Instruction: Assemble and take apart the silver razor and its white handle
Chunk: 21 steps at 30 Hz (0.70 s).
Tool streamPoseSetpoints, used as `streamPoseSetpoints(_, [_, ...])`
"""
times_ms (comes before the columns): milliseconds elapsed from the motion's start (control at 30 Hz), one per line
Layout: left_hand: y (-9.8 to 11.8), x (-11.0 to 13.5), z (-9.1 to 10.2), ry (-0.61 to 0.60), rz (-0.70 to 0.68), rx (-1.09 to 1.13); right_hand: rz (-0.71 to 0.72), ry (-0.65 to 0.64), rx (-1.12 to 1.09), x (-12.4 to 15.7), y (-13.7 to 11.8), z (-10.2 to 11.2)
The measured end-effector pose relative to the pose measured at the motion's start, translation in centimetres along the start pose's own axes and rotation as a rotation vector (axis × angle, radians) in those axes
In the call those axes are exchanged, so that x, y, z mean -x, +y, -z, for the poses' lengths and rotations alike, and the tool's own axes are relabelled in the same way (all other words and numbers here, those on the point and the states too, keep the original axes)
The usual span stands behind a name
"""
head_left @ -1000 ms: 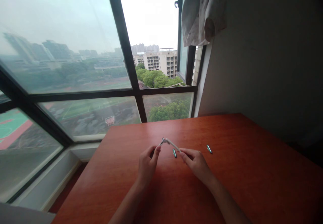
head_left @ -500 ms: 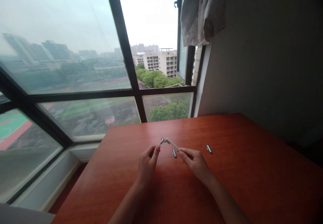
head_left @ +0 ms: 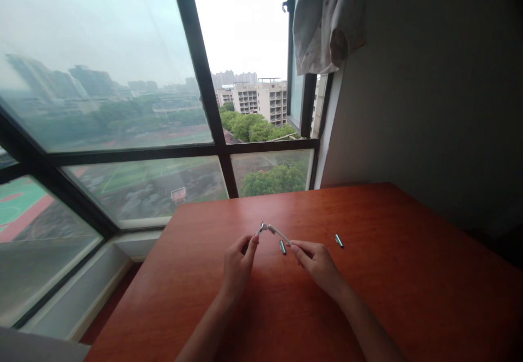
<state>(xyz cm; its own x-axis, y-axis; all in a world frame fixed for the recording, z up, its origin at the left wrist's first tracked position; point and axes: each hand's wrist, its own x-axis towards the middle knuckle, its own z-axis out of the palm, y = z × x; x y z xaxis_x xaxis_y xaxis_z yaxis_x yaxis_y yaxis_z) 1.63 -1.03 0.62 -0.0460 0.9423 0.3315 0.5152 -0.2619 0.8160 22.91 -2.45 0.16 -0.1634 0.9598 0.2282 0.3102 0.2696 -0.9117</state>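
My left hand is closed around a slim silver razor handle, whose forked metal head points up and away. In my right hand a pale toothbrush is pinched by its handle. Its bristle end slants up to the left, right beside the razor's head; whether the bristles touch it is too small to tell. A razor cartridge, dark with a greenish strip, lies on the table just left of my right fingers. Farther right lies a second, similar cartridge.
The reddish-brown wooden table spreads under both forearms. Dark-framed windows stand past its far edge, with one sash open. A pale curtain hangs at the upper right beside a shaded wall.
The toothbrush's bristle end has shifted very slightly beside the razor head. Both hands keep their grips and almost the same places; the cartridges lie still.
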Motion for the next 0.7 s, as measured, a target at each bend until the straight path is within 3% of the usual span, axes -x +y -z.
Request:
streamPoseSetpoints(367, [0.05,-0.12,0.28,0.023,0.043,0.064,-0.05,-0.021,-0.127,0.06,0.62,-0.17])
streamPoseSetpoints(600, [0.32,0.38,-0.47,-0.156,-0.048,0.103,-0.078,-0.042,-0.198,0.26,0.22,-0.37])
streamPoseSetpoints(700, [0.38,0.42,-0.58,-0.168,-0.068,0.105,-0.098,-0.048,-0.232,0.24,0.34,-0.47])
